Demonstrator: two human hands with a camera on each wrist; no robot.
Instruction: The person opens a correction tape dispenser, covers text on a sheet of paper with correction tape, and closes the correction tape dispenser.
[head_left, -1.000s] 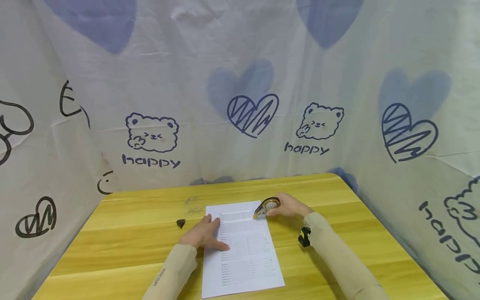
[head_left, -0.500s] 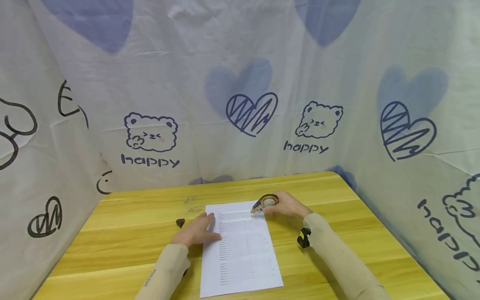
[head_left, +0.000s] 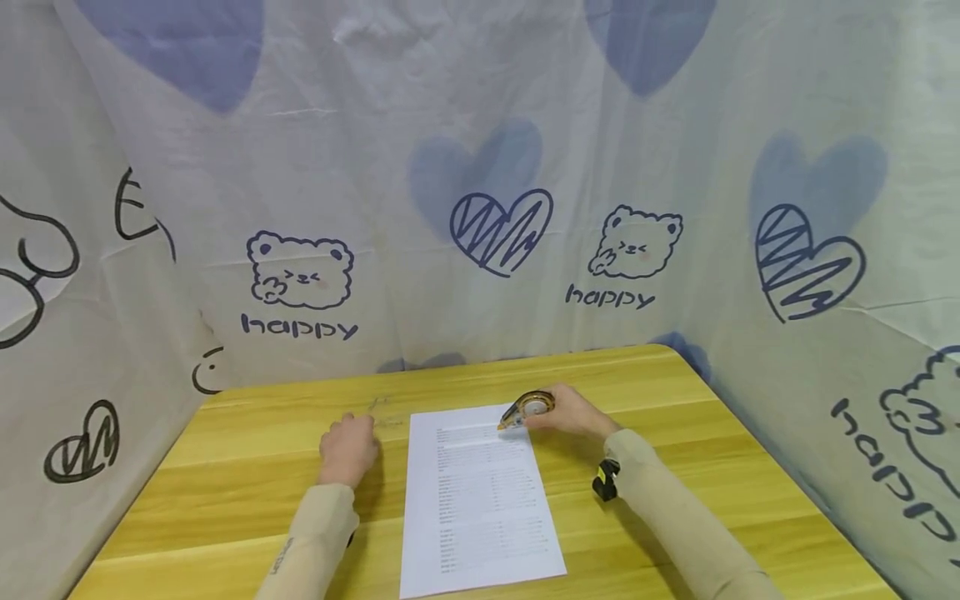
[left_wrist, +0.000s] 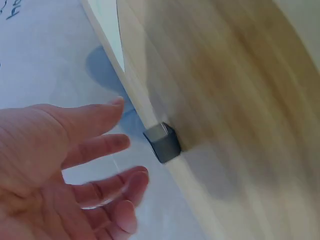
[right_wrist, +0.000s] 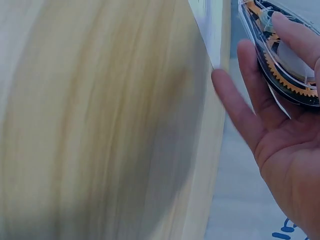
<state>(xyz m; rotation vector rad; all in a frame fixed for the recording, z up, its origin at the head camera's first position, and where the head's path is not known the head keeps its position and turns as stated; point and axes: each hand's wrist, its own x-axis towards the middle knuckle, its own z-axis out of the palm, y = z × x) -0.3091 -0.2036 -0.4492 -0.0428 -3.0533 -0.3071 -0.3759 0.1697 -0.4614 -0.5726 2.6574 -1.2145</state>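
My right hand (head_left: 572, 412) grips a correction tape (head_left: 530, 405) with an orange tip and a clear, dark-edged case. Its tip points at the upper right part of a printed sheet of paper (head_left: 480, 508). In the right wrist view, the thumb and fingers hold the case of the correction tape (right_wrist: 295, 60), showing an orange toothed wheel. Left of the sheet, my left hand (head_left: 349, 450) reaches over the table. A small dark cap-like piece (left_wrist: 164, 144) lies just beyond its loosely spread fingers in the left wrist view, apart from them. The head view hides that piece behind the hand.
The yellow wood-grain table (head_left: 660, 525) carries the sheet near its middle. White cloth (head_left: 405, 292) with hearts and bears hangs behind and at both sides. A black and yellow item (head_left: 606, 480) sits at the right wrist.
My left hand has lifted off the sheet and moved left over the dark piece. The correction tape has shifted slightly left in my right hand, its tip still at the sheet's upper part.
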